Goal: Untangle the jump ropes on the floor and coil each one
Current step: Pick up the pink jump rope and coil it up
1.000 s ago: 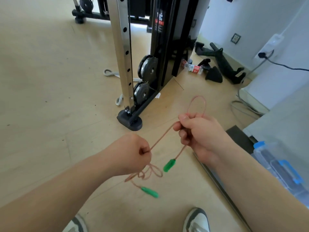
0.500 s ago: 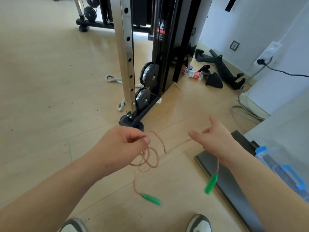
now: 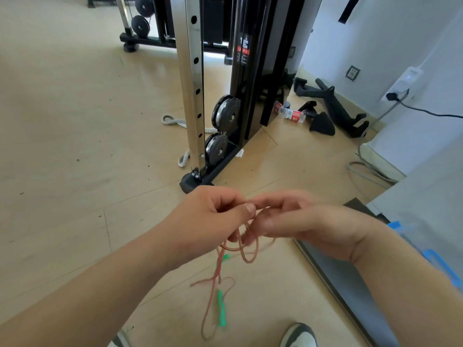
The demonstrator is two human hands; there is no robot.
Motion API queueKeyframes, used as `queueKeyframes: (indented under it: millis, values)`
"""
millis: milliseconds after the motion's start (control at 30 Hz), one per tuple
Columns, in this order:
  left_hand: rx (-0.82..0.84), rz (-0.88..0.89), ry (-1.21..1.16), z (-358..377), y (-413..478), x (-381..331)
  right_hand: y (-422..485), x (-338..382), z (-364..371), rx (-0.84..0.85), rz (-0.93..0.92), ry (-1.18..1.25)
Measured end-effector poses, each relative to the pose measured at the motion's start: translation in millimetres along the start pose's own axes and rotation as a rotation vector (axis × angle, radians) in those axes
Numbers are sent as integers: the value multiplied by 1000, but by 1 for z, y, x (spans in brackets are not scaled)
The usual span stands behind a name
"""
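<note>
Fingers pinch the jump rope, which dangles below.

The floor on the left is wide open. Ahead stands a tall gym machine. On the right, a dark board and a box block the way.

A home gym: a cable machine with pulleys stands at 12 o'clock on a pale floor; black grips lie at 2 o'clock, below a wall socket.
</note>
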State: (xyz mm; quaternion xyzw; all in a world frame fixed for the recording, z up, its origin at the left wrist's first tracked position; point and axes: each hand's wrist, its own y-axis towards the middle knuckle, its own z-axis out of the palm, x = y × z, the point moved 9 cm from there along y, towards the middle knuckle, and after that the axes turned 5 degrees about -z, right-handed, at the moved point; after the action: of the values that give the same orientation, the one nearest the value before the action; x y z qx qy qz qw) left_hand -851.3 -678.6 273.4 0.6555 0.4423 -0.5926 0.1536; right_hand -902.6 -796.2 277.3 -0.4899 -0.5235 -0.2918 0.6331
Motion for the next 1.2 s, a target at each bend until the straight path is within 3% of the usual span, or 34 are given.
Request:
queueKeyframes:
  millis: [333, 400, 500, 567, 667, 767, 900, 1033, 1200]
  values:
    - [44, -82, 43, -17, 6, 16, -6, 0, -40, -332, 15, -324]
    - [86, -84, 123, -17, 6, 19, -9, -3, -48, -357, 10, -329]
    - [114, -35, 303, -15, 6, 21, -12, -14, -69, -463, 85, -548]
    - [61, -8, 352, -18, 10, 22, -16, -22, -80, -519, 140, -557]
    - [-105, -8, 216, -38, 14, 21, -22, -35, -89, -539, 213, -388]
    - [-201, -52, 82, -58, 15, 23, -34, -47, -114, -703, 313, -578]
    - [-281, -121, 385, -75, 14, 31, -49, -62, -134, -866, 483, -709]
    - [-200, -161, 482, -65, 12, 36, -39, -58, -124, -837, 380, -486]
    - [-74, -192, 429, -45, 16, 44, -21, -37, -84, -535, 268, -459]
